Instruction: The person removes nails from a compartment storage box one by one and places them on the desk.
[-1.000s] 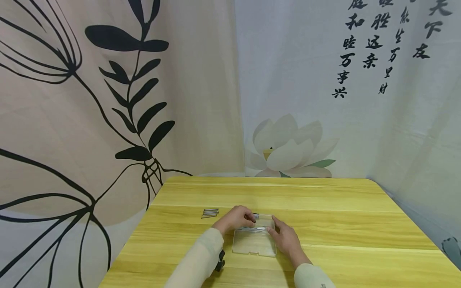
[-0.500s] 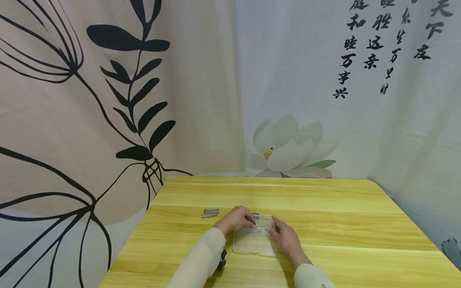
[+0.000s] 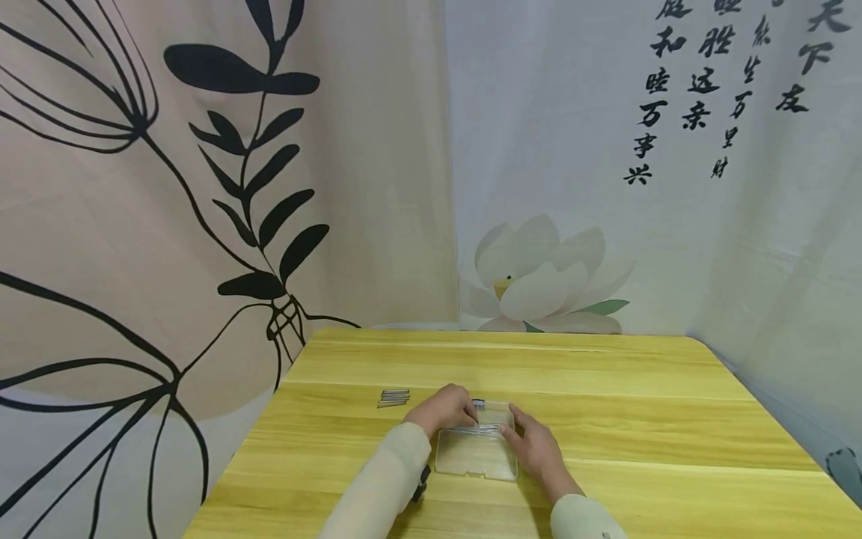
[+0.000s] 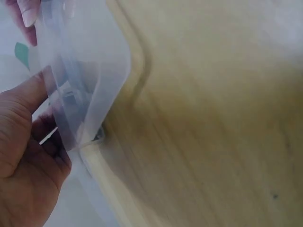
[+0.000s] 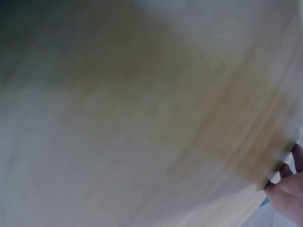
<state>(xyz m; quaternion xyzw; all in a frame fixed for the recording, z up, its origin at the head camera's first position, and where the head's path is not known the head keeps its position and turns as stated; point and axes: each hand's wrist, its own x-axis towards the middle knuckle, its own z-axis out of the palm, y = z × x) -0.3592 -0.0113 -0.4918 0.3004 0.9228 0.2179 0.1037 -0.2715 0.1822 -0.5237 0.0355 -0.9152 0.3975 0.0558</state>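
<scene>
Resting on the yellow wood-grain table [image 3: 673,427], a clear, shallow rectangular plastic box [image 3: 475,454] lies between the person's two hands, its near edge notched in the middle. A bundle of thin silvery metal rods [image 3: 486,430] lies across it, crosswise to the person. The left hand [image 3: 443,409] reaches over the box from its left side, fingers bent downward and fingertips bunched close together right by the bundle — whether they pinch a rod I cannot tell. The right hand [image 3: 536,447] grips the box's right side, thumb at the inner edge and fingers along the far right corner. A small dark-and-white patch [image 3: 479,404] shows at the box's far edge, just beyond the left fingertips.

Left of the box, near the left hand but apart from it, a short row of slim metal rods [image 3: 394,397] lies on the table, roughly parallel. Cream sleeves [image 3: 377,479] cover both forearms, and a black device [image 3: 421,485] shows beside the left one. Behind the table hangs a pale cloth backdrop [image 3: 384,187] — black leaves, a white lotus and columns of black Chinese characters are on it.
</scene>
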